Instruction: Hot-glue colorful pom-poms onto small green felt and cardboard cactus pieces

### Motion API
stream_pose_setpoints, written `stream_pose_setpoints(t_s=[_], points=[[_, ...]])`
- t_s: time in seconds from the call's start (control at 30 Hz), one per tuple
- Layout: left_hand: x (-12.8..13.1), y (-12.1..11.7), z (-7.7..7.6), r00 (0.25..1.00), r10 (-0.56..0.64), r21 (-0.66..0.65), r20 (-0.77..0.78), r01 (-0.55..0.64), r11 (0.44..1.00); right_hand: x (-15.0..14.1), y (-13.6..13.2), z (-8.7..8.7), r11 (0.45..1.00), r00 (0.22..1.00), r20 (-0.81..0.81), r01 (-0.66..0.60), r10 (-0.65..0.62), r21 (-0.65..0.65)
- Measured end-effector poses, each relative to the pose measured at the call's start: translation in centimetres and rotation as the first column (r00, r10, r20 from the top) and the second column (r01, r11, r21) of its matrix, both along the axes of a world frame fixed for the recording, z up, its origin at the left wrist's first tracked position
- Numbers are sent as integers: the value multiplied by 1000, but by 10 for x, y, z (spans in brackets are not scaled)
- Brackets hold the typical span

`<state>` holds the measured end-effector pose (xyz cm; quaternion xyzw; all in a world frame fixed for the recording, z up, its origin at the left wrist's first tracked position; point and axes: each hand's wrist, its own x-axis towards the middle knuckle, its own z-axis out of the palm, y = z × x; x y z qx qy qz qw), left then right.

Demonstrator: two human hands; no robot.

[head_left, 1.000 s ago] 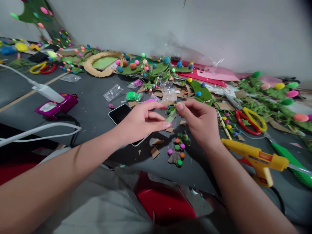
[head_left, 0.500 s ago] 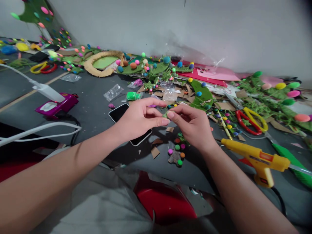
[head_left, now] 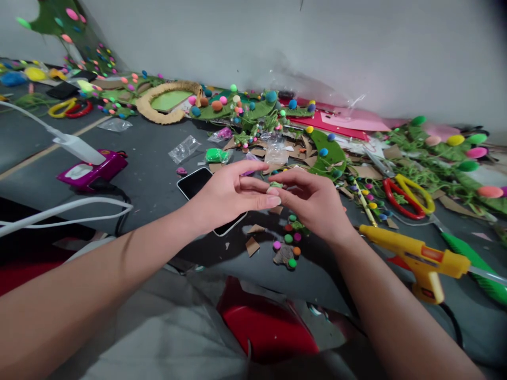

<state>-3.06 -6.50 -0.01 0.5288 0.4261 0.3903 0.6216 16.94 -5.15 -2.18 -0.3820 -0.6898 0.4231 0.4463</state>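
Observation:
My left hand [head_left: 227, 195] and my right hand [head_left: 315, 203] meet over the dark table. Between their fingertips is a small green piece [head_left: 276, 184], mostly covered by the fingers, so its kind cannot be made out. Both hands are closed on it, thumbs below and forefingers above. Just under them lies a small cluster of coloured balls [head_left: 288, 238] around a grey, rough piece [head_left: 283, 255]. A phone [head_left: 195, 183] with a dark screen lies partly hidden beneath my left hand.
To the right lie a yellow glue gun [head_left: 420, 250], red-and-yellow scissors [head_left: 407, 198] and a green-handled tool [head_left: 471, 258]. Cardboard scraps [head_left: 252, 246], a tan ring [head_left: 143, 112] and green leaves with coloured balls [head_left: 253, 112] are scattered about. A purple power adapter [head_left: 93, 170] with white cables is at left.
The light green strip seen earlier now shows only as a small, bunched bit. My right hand has moved left and slightly down, closer to my left hand, which has barely shifted.

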Motion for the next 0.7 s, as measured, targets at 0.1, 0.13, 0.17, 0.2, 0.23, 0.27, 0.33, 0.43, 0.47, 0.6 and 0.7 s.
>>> stream_pose_setpoints(t_s=[0.1, 0.13, 0.17, 0.2, 0.23, 0.27, 0.33, 0.43, 0.47, 0.6, 0.7], points=[[-1, 1, -1, 998, -12, 80, -64, 18, 997, 0, -1, 3, 998, 998, -20, -54, 54, -13], [-1, 1, -1, 996, -17, 109, -86, 27, 994, 0, -1, 4, 998, 998, -28, -60, 59, -23], [-1, 1, -2, 994, -20, 136, -107, 35, 990, 0, -1, 5, 998, 998, -33, -50, 48, -38], [-1, 2, -2, 991, -25, 154, -131, 45, 987, 1, 0, 6, 998, 999, -32, -25, 23, -55], [-1, 2, -2, 987, -35, 163, -155, 60, 985, 1, 1, 6, 997, 999, -31, 10, -12, -72], [-1, 1, -2, 983, -46, 164, -179, 76, 983, 2, 1, 7, 995, 998, -32, 53, -56, -85], [0, 0, -2, 974, -70, 147, -215, 103, 984, 4, 3, 7, 987, 989, -61, 126, -133, -99], [0, -2, -2, 982, -93, 100, -163, 110, 989, 7, 4, 7, 984, 982, -120, 136, -149, -111], [1, -3, -2, 988, -97, 90, -118, 108, 990, 6, 3, 7, 987, 985, -123, 110, -124, -120], [1, -2, -2, 999, -43, 79, -13, 44, 996, 1, -1, 4, 989, 999, -51, -13, 5, -148], [-1, 0, -2, 997, 1, 110, -75, 7, 994, -3, -2, 3, 996, 1000, -7, -19, 19, -88]])
